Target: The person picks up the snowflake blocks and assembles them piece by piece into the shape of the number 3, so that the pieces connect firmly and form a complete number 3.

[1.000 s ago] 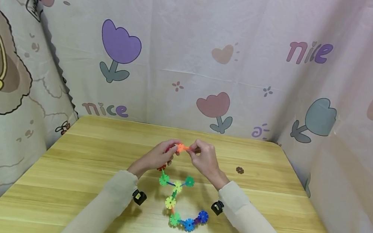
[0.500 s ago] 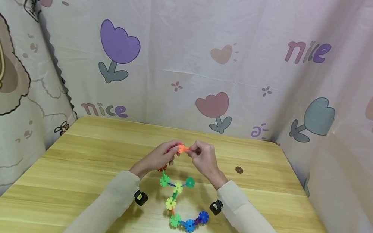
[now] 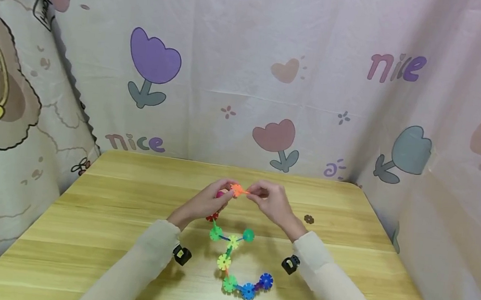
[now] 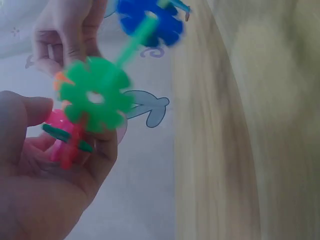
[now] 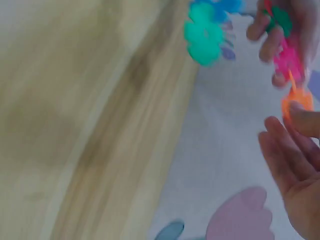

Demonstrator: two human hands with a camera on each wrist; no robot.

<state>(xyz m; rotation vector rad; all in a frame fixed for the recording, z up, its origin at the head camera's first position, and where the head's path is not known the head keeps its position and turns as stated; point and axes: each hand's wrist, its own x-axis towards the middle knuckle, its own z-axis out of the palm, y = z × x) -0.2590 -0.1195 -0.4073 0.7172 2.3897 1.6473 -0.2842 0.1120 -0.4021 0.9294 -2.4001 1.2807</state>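
A chain of interlocking snowflake discs hangs from my left hand (image 3: 205,200), which holds it by the pink disc (image 3: 220,194). Fingers of my right hand (image 3: 276,204) pinch the orange disc (image 3: 236,190) at the chain's end, by an edge-on part. Below the left hand run a red disc (image 3: 212,218), a green disc (image 3: 216,233) and a yellow disc (image 3: 233,241). A dark blue disc (image 3: 266,281) ends the lower branch. The left wrist view shows a large green disc (image 4: 95,95) close up; in the right wrist view the orange disc (image 5: 297,104) lies under my right thumb.
A loose brown disc (image 3: 309,219) lies on the wooden table (image 3: 128,236), right of my right hand. Behind the table's far edge hangs a printed curtain (image 3: 213,70). Small black cameras sit on both wrists.
My right hand has shifted a little to the right, and the orange disc shows more. The hanging chain has swung slightly right. The brown disc stays in place.
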